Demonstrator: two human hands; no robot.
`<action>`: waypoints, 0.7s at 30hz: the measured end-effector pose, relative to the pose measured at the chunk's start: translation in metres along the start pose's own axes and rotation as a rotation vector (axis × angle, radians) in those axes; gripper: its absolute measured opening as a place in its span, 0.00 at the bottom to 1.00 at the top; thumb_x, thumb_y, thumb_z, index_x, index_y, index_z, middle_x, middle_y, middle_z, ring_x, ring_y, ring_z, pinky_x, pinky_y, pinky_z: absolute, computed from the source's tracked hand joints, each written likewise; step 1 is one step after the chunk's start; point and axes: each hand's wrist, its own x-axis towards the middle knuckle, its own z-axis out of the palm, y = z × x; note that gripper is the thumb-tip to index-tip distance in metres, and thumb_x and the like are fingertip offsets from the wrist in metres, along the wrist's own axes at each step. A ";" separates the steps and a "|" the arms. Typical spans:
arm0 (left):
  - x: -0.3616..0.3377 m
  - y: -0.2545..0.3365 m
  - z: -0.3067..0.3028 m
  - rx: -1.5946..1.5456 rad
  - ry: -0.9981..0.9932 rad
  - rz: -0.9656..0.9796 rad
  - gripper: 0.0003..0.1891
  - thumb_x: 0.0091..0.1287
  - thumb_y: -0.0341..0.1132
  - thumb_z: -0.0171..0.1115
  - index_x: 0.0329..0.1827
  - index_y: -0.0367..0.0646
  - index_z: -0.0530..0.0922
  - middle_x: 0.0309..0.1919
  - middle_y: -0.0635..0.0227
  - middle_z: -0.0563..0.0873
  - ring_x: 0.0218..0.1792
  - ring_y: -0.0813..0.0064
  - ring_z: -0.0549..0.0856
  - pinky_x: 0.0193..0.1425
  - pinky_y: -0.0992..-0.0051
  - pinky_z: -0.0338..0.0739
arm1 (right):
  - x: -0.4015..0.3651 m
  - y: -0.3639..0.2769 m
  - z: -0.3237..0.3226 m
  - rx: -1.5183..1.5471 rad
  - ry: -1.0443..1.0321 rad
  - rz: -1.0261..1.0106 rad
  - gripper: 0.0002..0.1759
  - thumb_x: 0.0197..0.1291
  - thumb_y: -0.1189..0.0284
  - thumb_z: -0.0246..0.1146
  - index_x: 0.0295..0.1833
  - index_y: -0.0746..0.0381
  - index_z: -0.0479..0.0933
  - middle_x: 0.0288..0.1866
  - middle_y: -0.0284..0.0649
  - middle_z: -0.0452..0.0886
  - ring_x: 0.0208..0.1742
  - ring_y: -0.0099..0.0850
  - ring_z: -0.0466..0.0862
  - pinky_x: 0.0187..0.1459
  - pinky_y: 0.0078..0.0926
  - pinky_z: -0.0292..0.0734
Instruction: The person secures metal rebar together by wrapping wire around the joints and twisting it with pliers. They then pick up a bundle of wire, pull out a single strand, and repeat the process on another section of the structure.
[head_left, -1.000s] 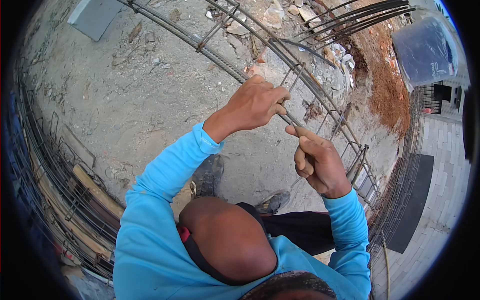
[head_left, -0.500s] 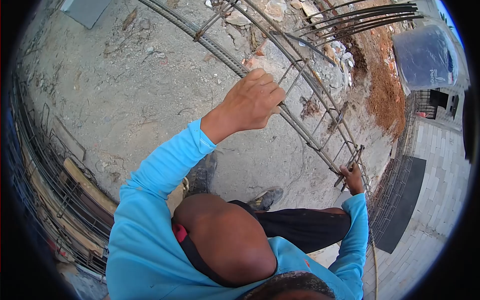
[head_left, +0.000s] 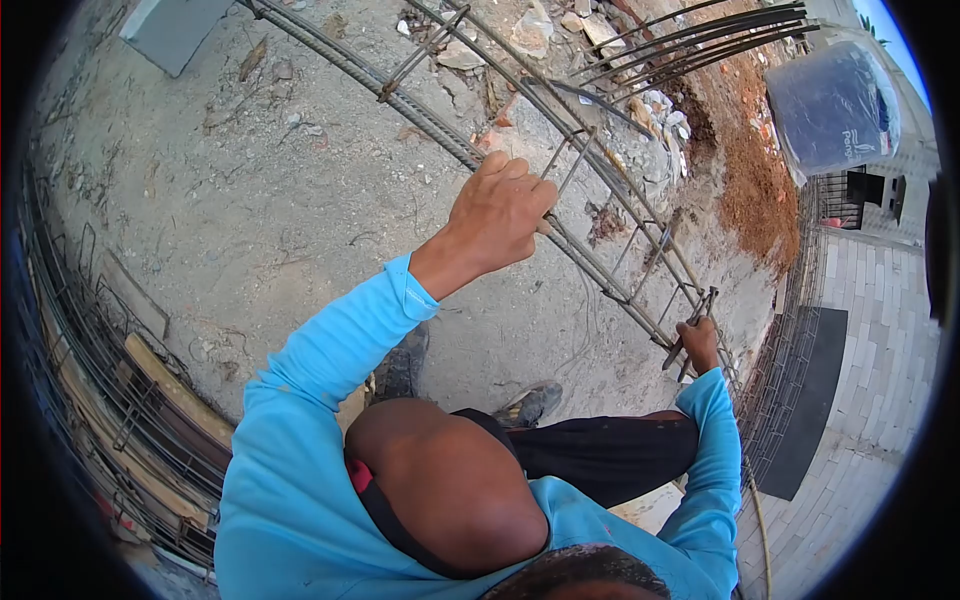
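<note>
A long rebar cage (head_left: 620, 290), made of ribbed steel bars tied with thin stirrups, runs diagonally from the upper left to the right of the head view. My left hand (head_left: 503, 213) is closed around its nearer bars, about midway along, with the thumb side hidden. At the cage's lower right end, my right hand (head_left: 699, 343) wraps its fingers around the bar ends by the last stirrup. Exactly which bar it grips is partly hidden. Below the cage are my bent knee (head_left: 450, 480) and my shoes (head_left: 530, 403) on the dusty ground.
Bundled rebar and wooden boards (head_left: 175, 385) lie at the left. Several loose bars (head_left: 700, 45) stick out at the top, near rubble and reddish soil (head_left: 762, 200). A plastic-wrapped container (head_left: 835, 110) stands upper right, above a block wall (head_left: 870, 330). A grey slab (head_left: 172, 30) lies top left.
The view has shifted slightly. Both hands stay closed on the rebar cage, and its upper left part appears a little lower in view.
</note>
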 end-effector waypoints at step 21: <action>0.004 0.002 -0.003 -0.007 0.021 0.051 0.12 0.54 0.34 0.74 0.31 0.46 0.75 0.27 0.65 0.78 0.37 0.60 0.77 0.49 0.61 0.65 | -0.013 -0.017 -0.036 0.453 -0.077 0.233 0.12 0.57 0.73 0.58 0.38 0.74 0.79 0.28 0.44 0.84 0.27 0.29 0.83 0.29 0.27 0.77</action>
